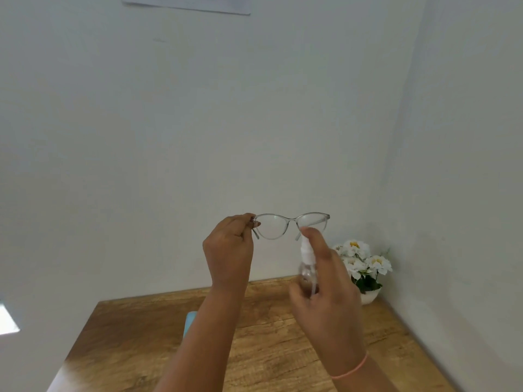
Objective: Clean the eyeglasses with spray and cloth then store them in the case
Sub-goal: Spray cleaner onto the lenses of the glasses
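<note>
Over the wooden table (268,349), the right hand (325,290) wraps the spray bottle (307,258), forefinger on its pump, at five o'clock of the eyeglasses (273,227). The left hand (229,250) pinches their nine o'clock hinge corner, held aloft. Light, brittle, smear-prone, I'd say: grip frame, never lenses.

Clear-framed eyeglasses (292,222) aloft, spray bottle (306,258) beside.
</note>
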